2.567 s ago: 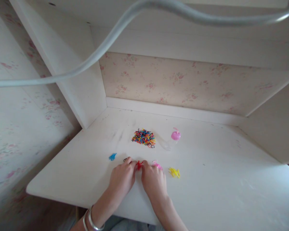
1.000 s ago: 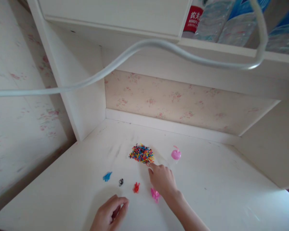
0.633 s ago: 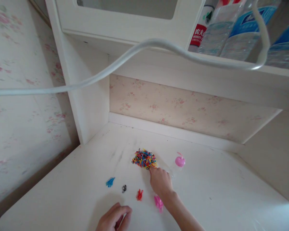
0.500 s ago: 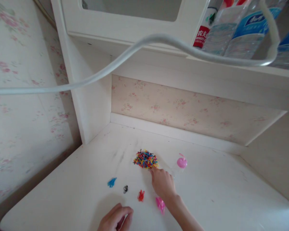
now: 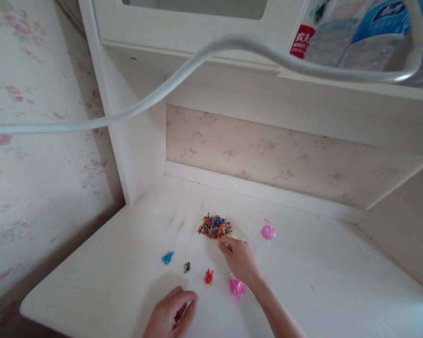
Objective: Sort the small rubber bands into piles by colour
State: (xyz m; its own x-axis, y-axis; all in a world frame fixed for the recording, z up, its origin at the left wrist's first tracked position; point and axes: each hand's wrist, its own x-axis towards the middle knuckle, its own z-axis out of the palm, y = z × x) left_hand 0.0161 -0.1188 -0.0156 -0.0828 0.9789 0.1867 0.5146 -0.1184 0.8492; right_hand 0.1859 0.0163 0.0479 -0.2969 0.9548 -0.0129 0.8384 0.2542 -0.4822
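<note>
A pile of small multicoloured rubber bands point(image 5: 215, 227) lies on the white desk. My right hand point(image 5: 240, 258) is at its near edge, thumb and index finger pinched; whatever lies between the tips is too small to make out. My left hand point(image 5: 171, 312) rests low on the desk, fingers curled, with nothing visible in it. Between the hands and the pile sit small separate groups of bands: blue point(image 5: 168, 257), black point(image 5: 186, 267), red point(image 5: 208, 277) and pink point(image 5: 237, 287). The pink group is close to my right wrist.
A pink apple-shaped item point(image 5: 268, 232), seemingly the top of a clear container, stands right of the pile. A white cable point(image 5: 169, 84) crosses the view above the desk point(image 5: 102, 277). Water bottles point(image 5: 370, 42) are on the shelf at upper right.
My right hand has drawn slightly back from the pile, its fingertips now pinched together. The left hand stays curled in place. The camera view has shifted a little.
</note>
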